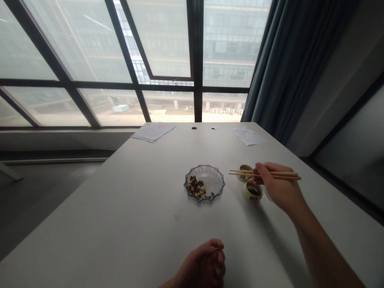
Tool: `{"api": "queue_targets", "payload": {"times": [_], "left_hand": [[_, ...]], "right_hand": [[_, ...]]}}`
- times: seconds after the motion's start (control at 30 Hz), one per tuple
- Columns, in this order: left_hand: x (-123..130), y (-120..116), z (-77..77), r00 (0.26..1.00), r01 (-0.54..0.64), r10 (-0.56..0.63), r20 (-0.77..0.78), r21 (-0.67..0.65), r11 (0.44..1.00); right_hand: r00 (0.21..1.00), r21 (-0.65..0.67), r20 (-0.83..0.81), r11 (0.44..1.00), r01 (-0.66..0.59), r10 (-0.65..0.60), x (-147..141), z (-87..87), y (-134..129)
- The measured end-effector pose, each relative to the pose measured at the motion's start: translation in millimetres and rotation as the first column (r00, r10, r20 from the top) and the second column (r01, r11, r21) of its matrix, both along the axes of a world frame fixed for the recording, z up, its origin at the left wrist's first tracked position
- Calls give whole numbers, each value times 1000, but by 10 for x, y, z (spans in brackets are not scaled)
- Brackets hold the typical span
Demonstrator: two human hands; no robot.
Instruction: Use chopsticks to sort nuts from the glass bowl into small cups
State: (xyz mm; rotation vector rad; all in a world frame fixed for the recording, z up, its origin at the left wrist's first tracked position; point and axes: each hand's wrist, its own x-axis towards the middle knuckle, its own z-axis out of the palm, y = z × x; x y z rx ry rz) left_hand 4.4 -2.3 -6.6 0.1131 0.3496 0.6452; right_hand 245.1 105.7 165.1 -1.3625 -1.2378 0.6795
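Observation:
My right hand (277,185) is closed around a pair of wooden chopsticks (244,173), whose tips point left, over the cups. Behind the chopsticks is a small pale cup (243,176) with dark writing. A second small cup (252,192), with dark contents, stands nearer, just below my fingers. Left of the cups sits a scalloped glass dish (213,180), with brown and tan nut-like pieces (197,187) gathered on its left and front side. My left hand (207,262) rests near the table's front with its fingers curled; whether they hold anything is hidden.
The white table (135,216) reaches to the windows. Papers (154,131) lie at its far left and another sheet (247,135) at its far right. Two round holes are near the far edge. Partly behind my right hand is another pale object. A dark curtain (279,80) hangs at right.

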Motion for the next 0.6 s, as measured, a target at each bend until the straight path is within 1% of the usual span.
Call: {"api": "queue_targets", "payload": {"times": [0.13, 0.2, 0.27, 0.33, 0.43, 0.6], "left_hand": [[16, 0, 2, 1000, 5, -5, -12, 9, 1000], [26, 1, 12, 1000, -1, 1, -16, 16, 1000], [37, -1, 25, 1000, -6, 7, -21, 27, 1000], [47, -2, 35, 1000, -8, 9, -28, 36, 999], [58, -1, 35, 999, -3, 5, -36, 41, 999], [68, 8, 9, 1000, 5, -4, -25, 52, 999]], "right_hand": [[980, -82, 121, 985, -149, 158, -370, -66, -19], [953, -123, 176, 966, -227, 246, -497, -122, -10], [927, -164, 218, 948, -273, 305, -586, -188, 2], [915, -188, 256, 945, -268, 311, -640, -259, 14], [920, -175, 283, 957, -230, 272, -668, -348, 27], [952, -164, 230, 972, -167, 202, -645, -397, 28]]}}
